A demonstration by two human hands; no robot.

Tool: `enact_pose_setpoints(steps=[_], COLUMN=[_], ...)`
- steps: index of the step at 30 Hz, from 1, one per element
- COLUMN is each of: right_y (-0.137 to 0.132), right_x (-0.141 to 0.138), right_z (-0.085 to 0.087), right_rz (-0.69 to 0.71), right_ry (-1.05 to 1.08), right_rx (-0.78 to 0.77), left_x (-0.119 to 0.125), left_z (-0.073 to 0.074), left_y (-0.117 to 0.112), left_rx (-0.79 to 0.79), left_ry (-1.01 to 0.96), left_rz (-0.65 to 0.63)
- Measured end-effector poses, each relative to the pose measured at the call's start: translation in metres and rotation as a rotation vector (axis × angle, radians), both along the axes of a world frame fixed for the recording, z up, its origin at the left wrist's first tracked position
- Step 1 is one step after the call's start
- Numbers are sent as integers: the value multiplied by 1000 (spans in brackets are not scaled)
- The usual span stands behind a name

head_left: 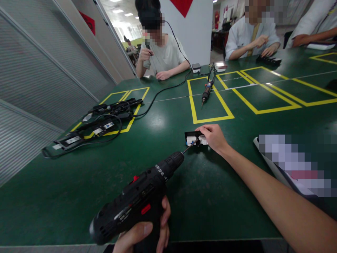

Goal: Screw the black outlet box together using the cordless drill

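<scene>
My left hand (pixel 147 232) is wrapped round the grip of a black cordless drill (pixel 142 196) with red switches. The drill points away and to the right, and its long bit (pixel 189 147) reaches a small black part with white labels (pixel 191 140). Whether the tip sits in a screw is too small to tell. On the right, my right hand (pixel 212 137) pinches that black part by its upper right edge and holds it at the table. My fingers hide some of its right side.
Black parts with cables (pixel 105 123) lie at the left within yellow tape. A slim electric screwdriver (pixel 207 91) rests ahead inside a taped box, its cord running back. A blurred-out flat item (pixel 289 172) lies at the right. Several people sit across the green table (pixel 65 196).
</scene>
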State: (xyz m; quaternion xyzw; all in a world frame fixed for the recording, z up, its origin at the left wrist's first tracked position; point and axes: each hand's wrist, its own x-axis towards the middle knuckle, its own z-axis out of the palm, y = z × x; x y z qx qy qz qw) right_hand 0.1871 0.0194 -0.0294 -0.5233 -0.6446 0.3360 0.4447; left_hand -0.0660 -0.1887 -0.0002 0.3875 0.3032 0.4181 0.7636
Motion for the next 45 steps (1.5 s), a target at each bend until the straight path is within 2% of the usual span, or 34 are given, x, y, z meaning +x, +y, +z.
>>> enact_pose_setpoints(steps=[25, 45], right_y=[-3, 2], right_x=[0, 0], right_z=[5, -4], right_rz=[-6, 17], right_ry=[-24, -16], right_rx=[3, -8], left_x=[1, 2], left_z=[2, 4], left_y=[0, 1], left_rx=[-7, -4], left_ry=[1, 15], left_rz=[2, -3])
